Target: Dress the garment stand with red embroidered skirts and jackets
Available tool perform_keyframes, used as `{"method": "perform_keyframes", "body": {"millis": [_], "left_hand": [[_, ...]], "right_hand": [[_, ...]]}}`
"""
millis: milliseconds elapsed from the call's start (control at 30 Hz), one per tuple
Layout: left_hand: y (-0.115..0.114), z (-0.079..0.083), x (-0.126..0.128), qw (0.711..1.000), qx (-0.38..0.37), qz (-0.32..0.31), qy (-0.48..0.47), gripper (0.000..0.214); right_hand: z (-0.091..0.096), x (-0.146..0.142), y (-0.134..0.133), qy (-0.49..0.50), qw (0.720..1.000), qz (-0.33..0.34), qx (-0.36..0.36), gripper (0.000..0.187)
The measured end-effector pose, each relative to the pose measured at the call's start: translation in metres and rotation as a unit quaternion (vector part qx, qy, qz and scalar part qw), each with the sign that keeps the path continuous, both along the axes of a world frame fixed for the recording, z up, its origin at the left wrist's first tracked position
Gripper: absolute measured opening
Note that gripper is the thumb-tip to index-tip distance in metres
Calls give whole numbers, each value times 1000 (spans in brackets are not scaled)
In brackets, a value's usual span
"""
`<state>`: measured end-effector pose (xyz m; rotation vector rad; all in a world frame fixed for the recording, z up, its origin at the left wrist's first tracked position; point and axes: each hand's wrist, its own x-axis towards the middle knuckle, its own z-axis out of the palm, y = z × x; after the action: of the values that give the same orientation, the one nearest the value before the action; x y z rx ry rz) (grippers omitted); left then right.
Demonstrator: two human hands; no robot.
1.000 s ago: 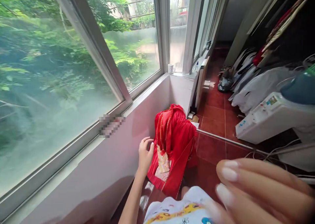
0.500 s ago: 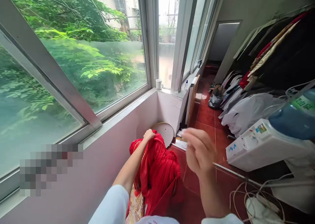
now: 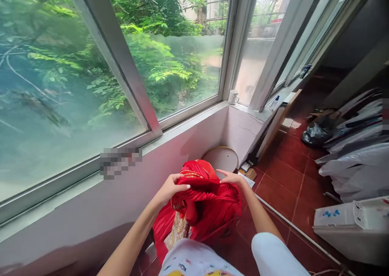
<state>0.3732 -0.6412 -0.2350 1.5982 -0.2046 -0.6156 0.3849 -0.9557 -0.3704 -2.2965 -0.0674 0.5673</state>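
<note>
A bundle of red pleated cloth (image 3: 206,203) with gold trim and a patterned lining stands bunched in front of me, against the pink wall under the window. My left hand (image 3: 172,187) is closed on the upper left edge of the red cloth. My right hand (image 3: 231,178) rests on the cloth's upper right edge, fingers stretched and pinching the fabric. Both arms reach forward from the bottom of the view.
A round beige disc (image 3: 223,158) leans in the corner behind the cloth. A white mug (image 3: 233,97) stands on the window sill. Red floor tiles run to the right, with a black bag (image 3: 316,134), white garment covers (image 3: 355,166) and a white appliance (image 3: 352,225).
My right hand has come down from mid-air onto the red cloth. My left hand has shifted along the cloth's top edge, and the view has swung left and down.
</note>
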Motion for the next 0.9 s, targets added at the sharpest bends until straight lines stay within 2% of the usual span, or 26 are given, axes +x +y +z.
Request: {"method": "perform_keyframes", "body": {"millis": [67, 133, 233, 333, 433, 500, 567, 600, 700, 767, 833, 900], "left_hand": [[10, -4, -12, 995, -13, 97, 10, 19], [20, -10, -24, 985, 5, 173, -26, 19], [34, -17, -43, 957, 103, 221, -155, 29], [52, -17, -61, 889, 211, 279, -294, 35], [78, -12, -80, 835, 236, 325, -375, 34], [95, -8, -96, 815, 228, 348, -404, 25], [109, -3, -117, 810, 212, 364, -408, 11], [114, -2, -129, 815, 201, 366, -402, 6], [124, 4, -169, 838, 163, 345, -389, 8], [132, 8, -197, 838, 149, 332, -407, 14], [146, 14, -226, 816, 145, 344, -441, 18], [166, 21, -255, 773, 144, 374, -491, 18]], "right_hand": [[-7, -24, -12, -9, 999, -25, 22, 57], [-15, -47, -17, -20, 998, -58, 21, 40], [-17, -66, -12, -43, 993, -103, -39, 26], [3, -66, -6, -87, 975, -160, -124, 26], [33, -68, 4, -140, 951, -202, -186, 32], [46, -77, 22, -164, 941, -215, -205, 35], [47, -93, 53, -181, 939, -206, -209, 30], [42, -103, 72, -192, 940, -190, -208, 30], [22, -136, 127, -226, 935, -163, -219, 55], [13, -154, 149, -239, 914, -230, -232, 55], [13, -168, 158, -240, 892, -313, -222, 48], [21, -178, 160, -239, 896, -322, -193, 40]]}}
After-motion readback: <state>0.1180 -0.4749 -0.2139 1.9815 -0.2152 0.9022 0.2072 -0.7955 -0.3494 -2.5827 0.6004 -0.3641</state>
